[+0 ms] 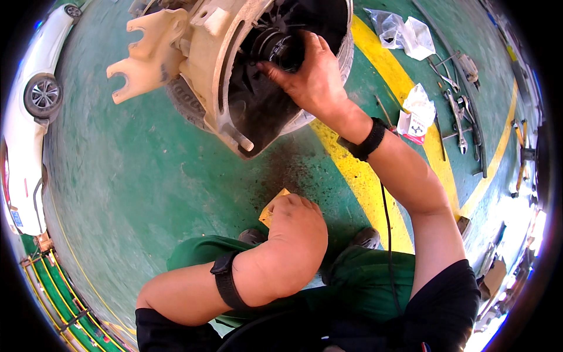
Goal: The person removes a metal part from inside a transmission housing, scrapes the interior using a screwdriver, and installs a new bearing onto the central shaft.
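A large tan cast-metal gearbox housing [220,50] stands in front of me with its wide, dark mouth facing up. In the middle of that mouth is a black round bearing [274,48], and my right hand [314,76] has its thumb and fingers wrapped round the near side of it. Lower down, close to my knees, my left hand [296,220] is closed on a yellow flat piece [271,208], whose edge sticks out past the fingers. I cannot tell if the piece is cloth or sponge. Dark grit [293,167] lies scattered on the floor between the hands.
A tire [187,100] lies under the housing. To the right, wrenches [457,120], long bars, a small white box [413,124] and clear plastic bags [387,26] lie around yellow floor stripes. A black cable [386,217] hangs near my right forearm. A white car [26,141] stands far left.
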Demonstrator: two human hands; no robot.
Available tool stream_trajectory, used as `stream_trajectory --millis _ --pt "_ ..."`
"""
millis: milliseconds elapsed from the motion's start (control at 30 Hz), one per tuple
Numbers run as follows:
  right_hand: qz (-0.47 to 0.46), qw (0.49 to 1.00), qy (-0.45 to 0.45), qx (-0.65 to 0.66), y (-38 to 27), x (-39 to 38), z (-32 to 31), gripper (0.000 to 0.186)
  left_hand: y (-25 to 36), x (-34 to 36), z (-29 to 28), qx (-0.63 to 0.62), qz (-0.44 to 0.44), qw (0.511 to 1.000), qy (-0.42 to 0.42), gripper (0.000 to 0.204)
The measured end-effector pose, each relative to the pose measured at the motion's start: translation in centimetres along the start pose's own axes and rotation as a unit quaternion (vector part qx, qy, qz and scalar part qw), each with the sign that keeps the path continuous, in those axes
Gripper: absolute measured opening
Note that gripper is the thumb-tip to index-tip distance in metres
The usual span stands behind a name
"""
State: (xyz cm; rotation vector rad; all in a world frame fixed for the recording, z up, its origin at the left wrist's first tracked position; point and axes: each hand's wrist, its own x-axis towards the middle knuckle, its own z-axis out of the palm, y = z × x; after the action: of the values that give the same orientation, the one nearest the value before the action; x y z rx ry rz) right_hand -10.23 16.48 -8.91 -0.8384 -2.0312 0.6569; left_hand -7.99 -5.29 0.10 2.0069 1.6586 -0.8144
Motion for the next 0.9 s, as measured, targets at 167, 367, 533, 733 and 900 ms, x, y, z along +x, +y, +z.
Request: stream_trajectory --millis 167,367,533,733,900 --pt "0.009 0.999 -0.025 0.018 -0.1 0.2 -0.2 0.084 0.0 0.3 0.2 -0.004 0.01 1.0 0.008 0.049" --pt "0.013 0.999 -0.039 0.018 0.1 0.4 -0.1 0.086 -0.1 0.9 0.3 -0.016 0.006 1.0 -0.002 0.049" --pt "0.048 0.997 -0.058 0.023 -0.3 0.5 -0.4 0.084 -0.7 1.6 0.6 -0.047 0.015 0.999 0.009 0.046" --pt "0.113 0.986 -0.094 0.08 -1.1 0.7 -2.7 0.07 -2.4 3.0 1.0 -0.106 0.017 0.994 -0.004 0.045" --pt "0.147 0.971 -0.141 0.127 0.6 -0.2 -6.0 0.072 -3.8 3.9 0.5 -0.241 -0.083 0.958 0.133 0.053"
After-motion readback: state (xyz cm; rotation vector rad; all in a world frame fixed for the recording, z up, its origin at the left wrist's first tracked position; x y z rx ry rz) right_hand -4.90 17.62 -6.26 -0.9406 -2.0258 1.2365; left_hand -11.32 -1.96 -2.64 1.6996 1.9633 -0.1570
